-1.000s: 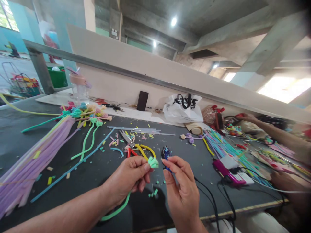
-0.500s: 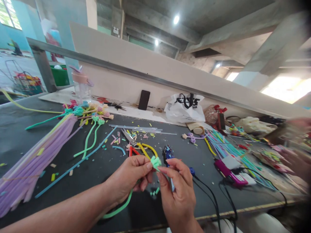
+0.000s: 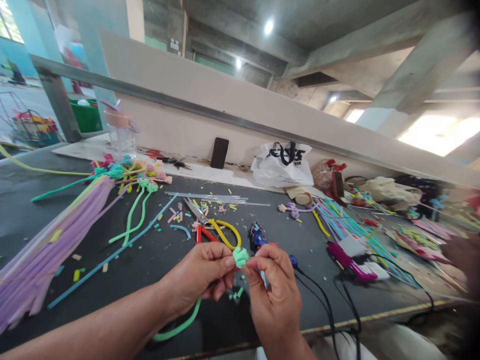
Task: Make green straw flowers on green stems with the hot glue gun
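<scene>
Between my hands is a small mint-green pipe-cleaner flower (image 3: 240, 257) with bunched petals. My left hand (image 3: 202, 272) is closed on it at the base, and a green stem (image 3: 180, 327) trails below that hand. With thumb and fingertips, my right hand (image 3: 275, 287) pinches the flower's right side. Just beyond lie yellow-handled scissors (image 3: 227, 230) and a red-handled tool (image 3: 202, 234), partly hidden by my left hand. A blue glue gun (image 3: 257, 235) rests behind my right fingers. Small green clippings (image 3: 236, 294) lie on the table below the flower.
To the left lies a bundle of lilac pipe cleaners (image 3: 78, 230) beside finished flowers (image 3: 150, 186). A magenta device (image 3: 352, 265) with black cables (image 3: 330, 300) sits at right. A phone (image 3: 219, 152), a bottle (image 3: 122, 132) and a white bag (image 3: 281, 167) stand behind. Another person's blurred hand (image 3: 463, 255) is far right.
The flower's petals look more tightly bunched and rounder now. Both my hands stay around it in nearly the same place. The view has shifted slightly, and the other person's hand has moved lower.
</scene>
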`<action>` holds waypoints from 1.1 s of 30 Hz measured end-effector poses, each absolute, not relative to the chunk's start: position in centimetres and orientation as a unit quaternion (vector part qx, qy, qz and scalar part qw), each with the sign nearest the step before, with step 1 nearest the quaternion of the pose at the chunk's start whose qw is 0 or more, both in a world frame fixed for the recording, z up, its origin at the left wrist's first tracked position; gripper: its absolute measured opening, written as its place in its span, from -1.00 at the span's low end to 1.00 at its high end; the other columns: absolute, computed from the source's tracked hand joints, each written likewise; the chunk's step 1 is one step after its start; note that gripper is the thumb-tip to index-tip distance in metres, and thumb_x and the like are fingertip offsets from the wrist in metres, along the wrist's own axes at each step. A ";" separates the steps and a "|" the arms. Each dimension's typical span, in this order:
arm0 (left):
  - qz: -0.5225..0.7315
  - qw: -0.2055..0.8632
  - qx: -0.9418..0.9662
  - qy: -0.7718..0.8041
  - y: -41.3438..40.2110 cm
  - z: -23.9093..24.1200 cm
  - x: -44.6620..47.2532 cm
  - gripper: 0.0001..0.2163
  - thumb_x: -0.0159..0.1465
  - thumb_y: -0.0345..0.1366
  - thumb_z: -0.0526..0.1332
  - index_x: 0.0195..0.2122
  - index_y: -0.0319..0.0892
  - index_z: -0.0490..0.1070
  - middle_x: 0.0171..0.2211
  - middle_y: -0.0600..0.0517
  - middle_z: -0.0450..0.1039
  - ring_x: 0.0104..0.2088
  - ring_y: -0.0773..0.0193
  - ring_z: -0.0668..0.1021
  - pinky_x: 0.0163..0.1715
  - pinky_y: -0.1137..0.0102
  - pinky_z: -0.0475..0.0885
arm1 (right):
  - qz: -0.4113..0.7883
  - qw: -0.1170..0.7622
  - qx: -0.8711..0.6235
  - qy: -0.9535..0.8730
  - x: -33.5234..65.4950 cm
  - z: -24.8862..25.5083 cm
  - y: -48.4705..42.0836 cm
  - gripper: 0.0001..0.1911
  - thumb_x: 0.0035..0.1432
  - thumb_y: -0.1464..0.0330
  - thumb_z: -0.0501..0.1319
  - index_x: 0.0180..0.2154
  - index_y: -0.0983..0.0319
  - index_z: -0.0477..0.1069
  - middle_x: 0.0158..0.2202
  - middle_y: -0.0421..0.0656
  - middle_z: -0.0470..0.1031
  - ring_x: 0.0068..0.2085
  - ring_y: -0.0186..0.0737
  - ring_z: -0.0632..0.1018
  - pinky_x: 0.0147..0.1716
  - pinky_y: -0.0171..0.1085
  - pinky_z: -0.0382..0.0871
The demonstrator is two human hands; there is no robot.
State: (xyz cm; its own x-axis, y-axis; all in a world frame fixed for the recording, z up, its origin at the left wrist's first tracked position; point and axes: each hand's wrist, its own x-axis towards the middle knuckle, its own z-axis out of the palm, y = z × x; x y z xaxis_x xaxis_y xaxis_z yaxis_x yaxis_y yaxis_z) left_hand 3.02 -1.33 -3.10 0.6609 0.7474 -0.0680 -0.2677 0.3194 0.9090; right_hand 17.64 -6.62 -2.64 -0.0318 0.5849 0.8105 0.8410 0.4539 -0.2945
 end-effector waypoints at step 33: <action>0.274 0.860 0.379 0.206 -0.9 -3.4 2.6 -0.79 0.19 -0.22 0.20 -0.47 -0.27 0.37 -0.65 0.11 0.30 -0.78 0.58 0.18 -0.81 0.62 -0.07 | -0.174 0.484 -0.482 -0.710 17.6 -2.4 -6.8 -0.91 0.09 0.49 0.19 -0.32 0.21 0.40 -0.26 -0.13 0.36 -0.21 -0.19 0.42 -0.17 -0.13 0.25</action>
State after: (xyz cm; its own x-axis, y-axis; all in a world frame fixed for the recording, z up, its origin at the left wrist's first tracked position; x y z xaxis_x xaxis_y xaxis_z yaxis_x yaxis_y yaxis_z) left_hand 2.57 -0.86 -3.40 0.7656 0.6266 -0.1461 -0.3153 0.5633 0.7638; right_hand 17.64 -6.76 -2.38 -0.0676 0.5158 0.8541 0.8520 0.4753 -0.2196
